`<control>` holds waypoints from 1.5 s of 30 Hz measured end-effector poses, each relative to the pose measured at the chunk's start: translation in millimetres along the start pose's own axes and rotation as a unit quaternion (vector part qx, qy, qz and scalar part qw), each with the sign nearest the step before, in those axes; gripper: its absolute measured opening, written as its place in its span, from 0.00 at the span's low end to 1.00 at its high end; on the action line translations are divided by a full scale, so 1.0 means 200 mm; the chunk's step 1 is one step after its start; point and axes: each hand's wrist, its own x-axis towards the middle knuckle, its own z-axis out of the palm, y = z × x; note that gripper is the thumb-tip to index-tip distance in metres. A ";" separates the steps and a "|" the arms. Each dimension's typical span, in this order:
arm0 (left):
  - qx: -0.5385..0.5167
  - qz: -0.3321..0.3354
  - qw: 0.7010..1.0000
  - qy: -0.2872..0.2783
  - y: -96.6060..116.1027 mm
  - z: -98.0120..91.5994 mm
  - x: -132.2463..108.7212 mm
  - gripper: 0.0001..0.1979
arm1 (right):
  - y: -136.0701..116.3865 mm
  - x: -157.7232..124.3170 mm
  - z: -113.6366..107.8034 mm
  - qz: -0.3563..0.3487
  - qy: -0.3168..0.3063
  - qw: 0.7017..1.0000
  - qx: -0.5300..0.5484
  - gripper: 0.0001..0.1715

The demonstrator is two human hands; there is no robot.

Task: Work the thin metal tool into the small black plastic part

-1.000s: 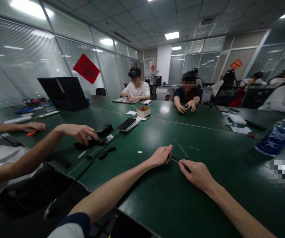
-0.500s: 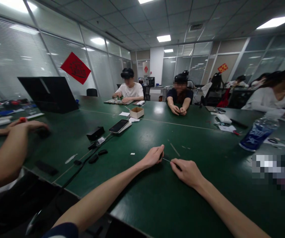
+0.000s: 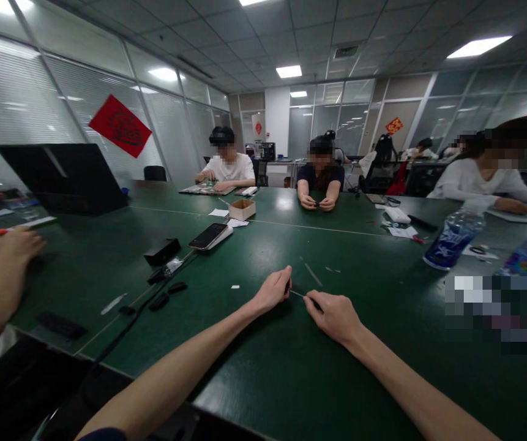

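Observation:
My left hand (image 3: 272, 291) and my right hand (image 3: 331, 315) rest close together on the green table (image 3: 291, 367). Both are closed in a pinch. A thin pale strip (image 3: 297, 294) runs between the two hands, each gripping one end. A small dark piece shows at the fingertips of my left hand; what it is I cannot make out. Another thin strip (image 3: 313, 274) lies loose on the table just beyond my hands.
A co-worker's hands (image 3: 6, 245) lie on the table at the left, by a black laptop (image 3: 68, 177). A phone (image 3: 208, 236), black adapters and a cable (image 3: 162, 278) lie left of centre. Water bottles (image 3: 453, 236) stand at the right. People sit across the table.
My hands keep their pinch on the strip. The co-worker's arm at the left has pulled back from the black adapters toward the table's left edge. The view has swung to the right.

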 end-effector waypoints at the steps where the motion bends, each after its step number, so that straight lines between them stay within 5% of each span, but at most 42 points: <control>1: 0.002 -0.002 1.000 0.004 0.00 0.00 0.00 0.30 | 0.00 0.00 0.00 0.001 0.003 1.000 -0.002 0.20; 19: 0.023 0.008 0.999 0.021 0.04 -0.01 0.00 0.29 | 0.00 0.00 0.02 0.019 0.020 0.999 0.024 0.21; 24: 0.078 0.070 0.995 -0.007 0.07 0.02 -0.05 0.29 | 0.20 0.04 0.00 0.187 0.155 0.968 0.061 0.26; 26: 0.074 0.066 0.995 -0.017 0.07 0.02 -0.06 0.29 | 0.29 0.04 -0.01 0.209 0.160 0.961 0.081 0.27; 29: 0.030 0.029 0.999 -0.018 0.06 0.01 -0.05 0.30 | 0.31 0.03 -0.02 0.174 0.126 0.970 0.112 0.25; 36: -0.140 -0.045 0.989 -0.014 -0.01 0.01 0.01 0.29 | 0.04 0.01 -0.01 -0.010 -0.001 0.995 0.104 0.18; 45: -0.157 -0.049 0.986 -0.019 -0.03 0.00 0.01 0.30 | 0.06 0.01 -0.01 -0.019 -0.021 0.995 0.091 0.17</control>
